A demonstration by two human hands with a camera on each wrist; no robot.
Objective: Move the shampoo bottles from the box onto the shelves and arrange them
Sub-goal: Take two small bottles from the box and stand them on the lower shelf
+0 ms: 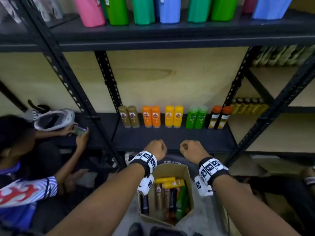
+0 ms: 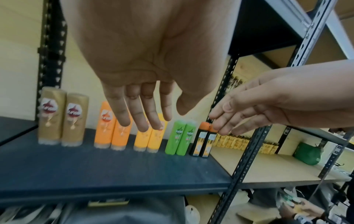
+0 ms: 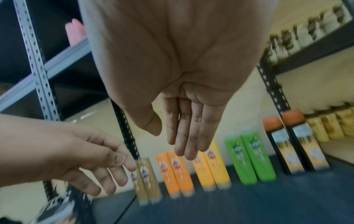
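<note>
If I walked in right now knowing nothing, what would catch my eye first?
Probably the row of shampoo bottles standing in colour pairs at the back of the dark shelf: gold, orange, yellow, green, black with orange caps. Nearer, the left hand and right hand hover empty above an open cardboard box of more bottles.

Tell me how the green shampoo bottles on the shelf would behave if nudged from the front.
The green shampoo bottles stand upright, tall and narrow, cap end down, so a high push would probably tip them backward. Their smooth plastic likely slides on the dark shelf if pushed low. Standing side by side, they would probably move together.
</note>
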